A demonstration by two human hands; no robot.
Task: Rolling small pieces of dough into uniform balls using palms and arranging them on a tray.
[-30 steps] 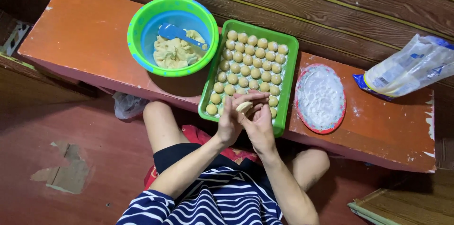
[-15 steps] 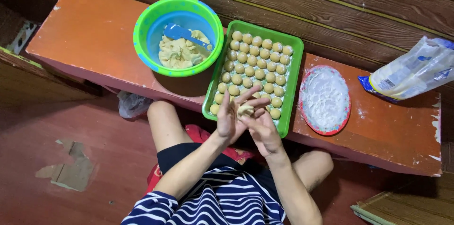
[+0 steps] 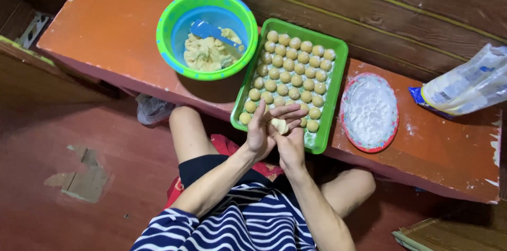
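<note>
Dough piece: a small pale-yellow lump of soft dough [image 3: 280,125], rounded but uneven, smooth and matte, sits pressed between the two palms, only its upper edge showing.
Where it is: above the near end of the green rectangular plastic tray [image 3: 339,55], just in front of the person's knees.
Left hand: the left hand [image 3: 262,132] stands upright on edge, palm against the dough, fingers straight, spread a little and pointing toward the tray.
Right hand: the right hand [image 3: 290,143] lies under and against the left, palm cupping the lump, fingers laid flat along it; neither hand closes into a fist.
Tray contents: rows of small round pale-yellow dough balls [image 3: 293,66] fill the tray, packed close, touching or nearly so, all much alike in size.
Bowl: a round green plastic bowl with a blue inside [image 3: 174,19] stands just left of the tray, holding a mass of the same yellow dough and a blue plastic spoon [image 3: 208,31].
Plate: a round red-rimmed plate of white flour [image 3: 369,111] rests right of the tray.
Bag: a clear plastic bag with blue and yellow print [image 3: 467,84] lies at the far right.
Surface: everything stands on a low orange-painted wooden bench [image 3: 105,24].
</note>
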